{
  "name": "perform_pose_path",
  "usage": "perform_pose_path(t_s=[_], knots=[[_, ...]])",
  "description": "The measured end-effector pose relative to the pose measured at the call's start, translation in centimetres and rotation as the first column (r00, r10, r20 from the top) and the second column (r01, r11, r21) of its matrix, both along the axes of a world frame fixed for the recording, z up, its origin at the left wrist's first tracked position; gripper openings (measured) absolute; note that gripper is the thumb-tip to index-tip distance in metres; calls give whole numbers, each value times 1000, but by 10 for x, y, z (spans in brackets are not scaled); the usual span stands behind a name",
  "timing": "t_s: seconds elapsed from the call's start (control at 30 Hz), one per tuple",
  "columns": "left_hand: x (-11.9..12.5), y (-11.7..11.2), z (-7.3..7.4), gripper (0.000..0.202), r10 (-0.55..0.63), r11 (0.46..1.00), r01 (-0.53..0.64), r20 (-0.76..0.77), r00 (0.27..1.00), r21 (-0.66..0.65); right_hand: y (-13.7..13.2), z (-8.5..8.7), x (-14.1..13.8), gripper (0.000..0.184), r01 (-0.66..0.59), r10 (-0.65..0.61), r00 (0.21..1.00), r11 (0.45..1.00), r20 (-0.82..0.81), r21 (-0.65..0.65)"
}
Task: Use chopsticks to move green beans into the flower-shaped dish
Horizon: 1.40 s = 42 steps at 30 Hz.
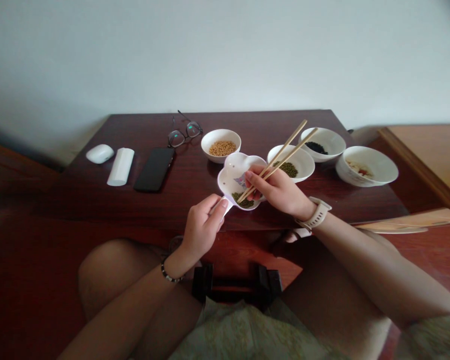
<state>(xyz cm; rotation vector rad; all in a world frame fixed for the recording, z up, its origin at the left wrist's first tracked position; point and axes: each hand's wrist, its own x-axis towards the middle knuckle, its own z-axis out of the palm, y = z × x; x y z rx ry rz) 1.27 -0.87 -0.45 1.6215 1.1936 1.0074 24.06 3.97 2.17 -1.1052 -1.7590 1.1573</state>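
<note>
My left hand (201, 226) grips the handle of a small white flower-shaped dish (234, 172), which it holds tilted above the table's front edge. My right hand (278, 191) holds a pair of wooden chopsticks (278, 161), with their tips down in the dish beside a small heap of green mung beans (243, 201). Whether a bean sits between the tips is too small to tell. Just beyond stand white bowls of mung beans (290, 164), soybeans (220, 145) and black beans (321, 142).
A fourth white bowl (366, 166) holds pale and red bits at the right. Glasses (183, 132), a black phone (154, 169), a white tube (120, 166) and a white computer mouse (99, 153) lie on the dark wooden table (97, 200). A low dark stool (237, 285) stands below.
</note>
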Motion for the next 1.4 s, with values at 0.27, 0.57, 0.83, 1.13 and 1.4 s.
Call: perform_pose_path(t_s=[0.27, 0.57, 0.83, 1.13, 1.4], knots=[[-1, 0, 0, 41, -10, 1000, 11, -43, 999, 27, -1, 2, 0, 43, 0, -1, 1000, 1000, 24, 20], [-1, 1, -2, 40, -16, 999, 18, -71, 997, 37, 0, 0, 0, 42, -12, 9, 998, 999, 58, 46], [-1, 1, -1, 41, -18, 999, 23, -110, 994, 45, 1, -1, 0, 38, -16, 8, 996, 996, 90, 82], [-1, 1, -2, 40, -25, 995, 45, -222, 975, 86, 1, 1, 0, 37, -23, -7, 982, 987, 190, 159], [-1, 1, -2, 42, -15, 994, 38, -223, 975, 101, 1, 1, 1, 37, -26, -4, 982, 987, 188, 158]])
